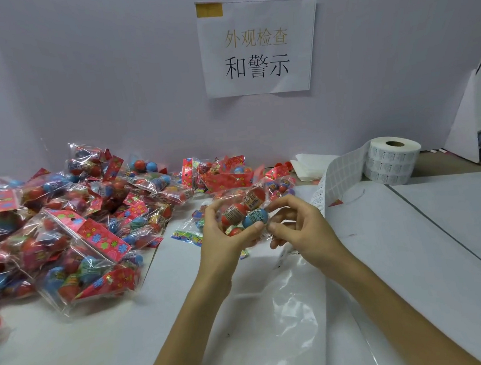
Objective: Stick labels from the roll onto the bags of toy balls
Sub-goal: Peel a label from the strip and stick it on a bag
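Note:
A clear bag of red and blue toy balls (243,212) is held up over the middle of the white table (412,255). My left hand (223,235) grips it from the left, thumb against a blue ball. My right hand (297,226) pinches the bag's right side with curled fingers. Whether a label sits under those fingertips is hidden. The white label roll (390,160) stands at the back right, and its backing strip (337,180) trails down toward my right hand.
A big heap of bagged toy balls (72,218) with red flowered headers covers the left of the table, reaching along the back wall. A paper sign (257,47) hangs on the wall. Clear plastic film (286,308) lies under my arms. White paper sheets (310,165) lie beside the roll.

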Available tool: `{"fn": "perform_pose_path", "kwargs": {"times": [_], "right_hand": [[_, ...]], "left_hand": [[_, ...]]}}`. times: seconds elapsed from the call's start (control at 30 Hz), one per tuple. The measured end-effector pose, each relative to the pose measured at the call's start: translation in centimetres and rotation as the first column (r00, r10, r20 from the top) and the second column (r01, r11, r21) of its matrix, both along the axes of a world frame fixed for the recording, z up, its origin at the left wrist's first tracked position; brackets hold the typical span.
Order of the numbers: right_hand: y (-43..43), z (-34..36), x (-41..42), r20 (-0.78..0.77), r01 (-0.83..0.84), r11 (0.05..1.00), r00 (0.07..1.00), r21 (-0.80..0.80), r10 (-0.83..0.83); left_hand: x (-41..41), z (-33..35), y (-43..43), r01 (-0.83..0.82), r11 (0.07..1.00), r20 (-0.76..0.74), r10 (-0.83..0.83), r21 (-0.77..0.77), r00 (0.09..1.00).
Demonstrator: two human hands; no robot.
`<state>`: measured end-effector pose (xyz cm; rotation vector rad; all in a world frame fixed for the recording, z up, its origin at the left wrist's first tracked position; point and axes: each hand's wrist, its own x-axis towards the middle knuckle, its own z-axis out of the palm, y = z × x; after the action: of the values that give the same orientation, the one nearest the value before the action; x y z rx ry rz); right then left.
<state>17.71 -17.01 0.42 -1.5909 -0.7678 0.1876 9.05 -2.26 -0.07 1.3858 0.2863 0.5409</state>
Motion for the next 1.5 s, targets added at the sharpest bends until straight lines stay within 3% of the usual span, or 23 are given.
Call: {"fn": "perform_pose_path", "kwargs": {"times": [0.27, 0.5, 0.87, 1.13, 1.3, 1.5], "right_hand": [[0.3, 0.1, -0.4, -0.005, -0.007, 1.0, 1.0, -0.012, 0.007], [-0.2, 0.4, -0.1, -0.035, -0.087, 0.996, 0.996, -0.029, 0.086], [0.3, 0.1, -0.4, 0.003, -0.032, 0.999, 0.999, -0.027, 0.032], [-0.2, 0.6, -0.1, -0.011, 0.06, 0.992, 0.998, 0.111, -0.059], [-0.6, 1.0, -0.4, 0.011, 0.06, 0.994, 0.998, 0.087, -0.062], [-1.1, 1.4, 0.1, -0.022, -0.012, 0.998, 1.0, -0.056, 0.011]], "left_hand": [[0.1, -0.1, 0.1, 0.042, 0.999, -0.001, -0.042, 0.032, 0.999], [-0.3, 0.7, -0.5, 0.037, 0.997, 0.006, -0.037, -0.069, 0.999], [-0.3, 0.5, -0.1, 0.029, 0.992, -0.034, -0.025, 0.126, 0.999], [-0.4, 0.7, -1.0, 0.148, 0.965, -0.059, -0.139, 0.217, 0.989], [-0.6, 0.8, -1.2, 0.096, 0.975, -0.047, -0.088, 0.201, 0.995], [-0.7, 0.5, -1.1, 0.039, 0.963, -0.039, -0.03, 0.268, 0.999]]}}
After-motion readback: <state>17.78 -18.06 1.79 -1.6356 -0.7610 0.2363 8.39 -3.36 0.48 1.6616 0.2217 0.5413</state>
